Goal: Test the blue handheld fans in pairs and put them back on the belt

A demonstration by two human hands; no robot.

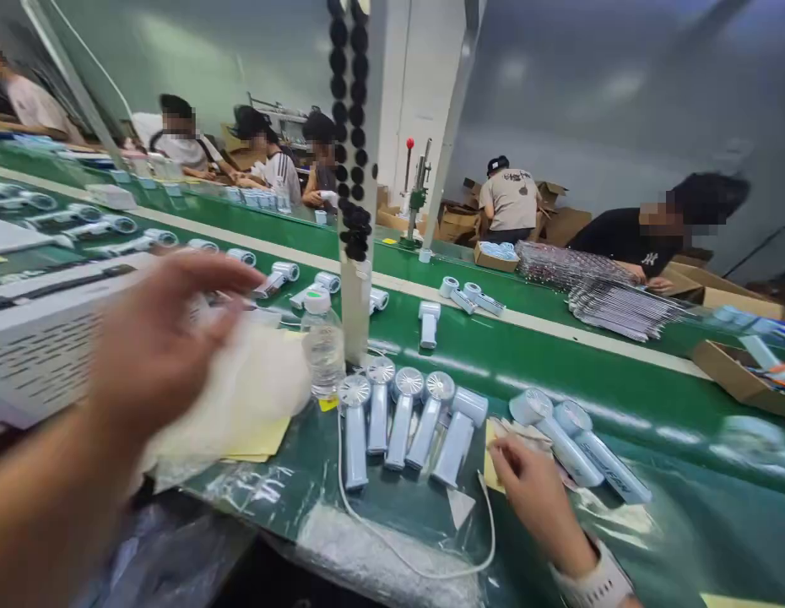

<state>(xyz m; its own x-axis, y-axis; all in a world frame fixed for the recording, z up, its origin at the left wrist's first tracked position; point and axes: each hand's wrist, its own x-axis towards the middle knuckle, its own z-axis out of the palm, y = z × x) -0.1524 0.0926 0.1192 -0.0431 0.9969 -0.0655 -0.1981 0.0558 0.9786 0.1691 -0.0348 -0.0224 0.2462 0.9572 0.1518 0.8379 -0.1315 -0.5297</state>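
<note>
My left hand [158, 338] is raised at the left, blurred, with thumb and fingers apart and nothing between them. Below it lie a whitish translucent sheet [240, 397] and yellow paper [266, 439]. My right hand [528, 473] rests near the table with fingers bent together beside a crumpled pale cloth or bag [525, 435]; what they pinch, if anything, is hidden. Several light-blue handheld fans [400, 422] lie in a row between my hands. Two more fans [595, 456] lie right of my right hand. A white cable [418, 570] curves in front of the row.
A water bottle [322, 346] stands by an upright post [355, 312] with black discs. Behind runs a green conveyor [519, 355] carrying fans. A white perforated box [44, 346] is at the left, a cardboard tray [734, 380] at the right. Several people work beyond.
</note>
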